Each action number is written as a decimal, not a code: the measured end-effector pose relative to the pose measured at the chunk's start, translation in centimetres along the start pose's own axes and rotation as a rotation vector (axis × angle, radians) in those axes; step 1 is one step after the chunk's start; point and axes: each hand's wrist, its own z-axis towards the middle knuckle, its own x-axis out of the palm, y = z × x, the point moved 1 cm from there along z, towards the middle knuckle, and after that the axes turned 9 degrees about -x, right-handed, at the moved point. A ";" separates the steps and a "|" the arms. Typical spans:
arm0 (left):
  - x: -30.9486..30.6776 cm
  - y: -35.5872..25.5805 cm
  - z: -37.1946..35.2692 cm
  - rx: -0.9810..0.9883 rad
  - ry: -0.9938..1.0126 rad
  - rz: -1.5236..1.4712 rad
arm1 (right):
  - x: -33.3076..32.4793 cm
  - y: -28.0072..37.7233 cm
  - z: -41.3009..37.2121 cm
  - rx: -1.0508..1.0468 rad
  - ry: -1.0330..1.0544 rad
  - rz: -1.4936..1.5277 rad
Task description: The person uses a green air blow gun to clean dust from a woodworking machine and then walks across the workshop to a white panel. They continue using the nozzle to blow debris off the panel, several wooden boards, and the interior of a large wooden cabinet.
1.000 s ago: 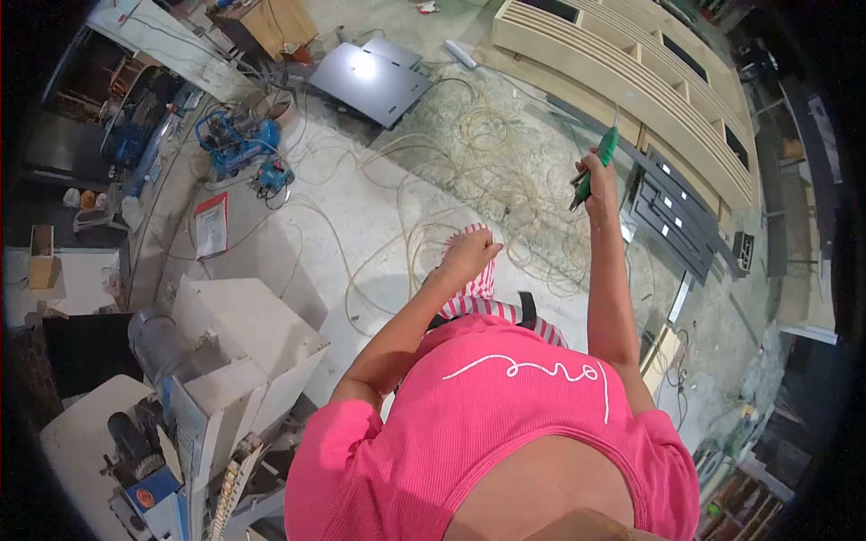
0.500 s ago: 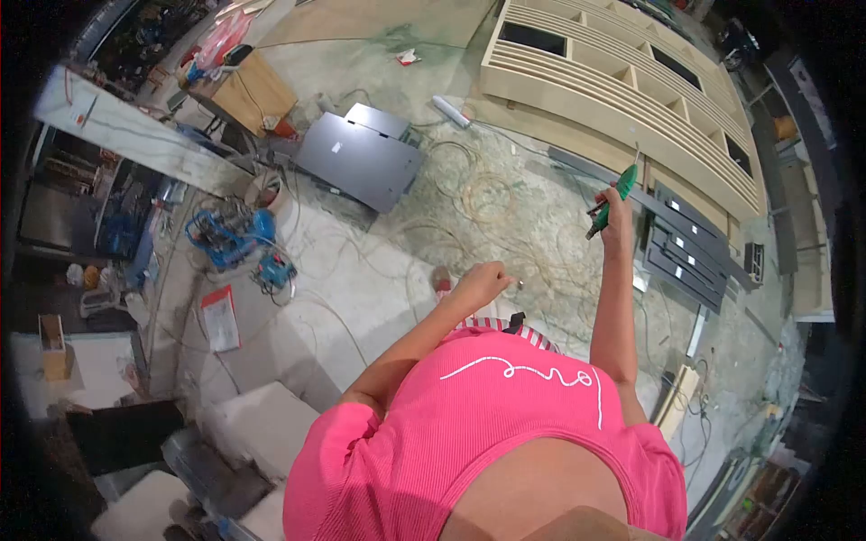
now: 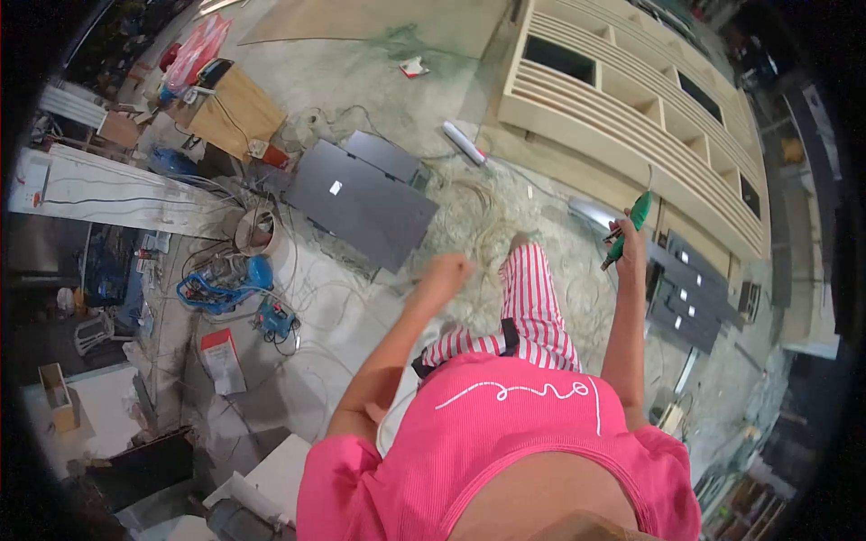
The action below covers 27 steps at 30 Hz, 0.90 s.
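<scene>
On the right side of the view my right hand (image 3: 631, 243) is wrapped round a green tool (image 3: 640, 209) with a thin metal tip pointing up. Dark panels (image 3: 687, 293) lie on the floor beyond that hand. My left hand (image 3: 448, 270) is raised in front of my body, blurred by motion, with its fingers curled in; whether it holds anything is hidden. Nearest to it are the grey panel pieces (image 3: 361, 198) on the floor and loose coils of cable (image 3: 474, 203).
A long pale wooden shelf frame (image 3: 622, 117) lies at the upper right. At the left are a wooden box (image 3: 236, 113), a bucket (image 3: 259, 232), a blue machine (image 3: 223, 282), a blue tool (image 3: 276, 318) and a red-white packet (image 3: 222, 361). Cables trail over the floor.
My left hand has moved left and slightly up. The right hand, still round the green tool, sits a little lower and further right. A striped trouser leg has come forward, and the view has shifted.
</scene>
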 end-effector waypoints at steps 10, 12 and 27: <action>8.0 -10.5 32.4 0.154 0.140 -0.148 | 20.5 1.5 34.6 -0.169 0.477 -0.256; 7.1 -12.3 42.9 0.215 0.015 -0.138 | 23.5 0.9 44.0 -0.146 0.402 -0.335; -5.8 -22.7 77.8 0.144 0.102 -0.140 | 40.6 4.5 74.4 0.012 0.496 -0.094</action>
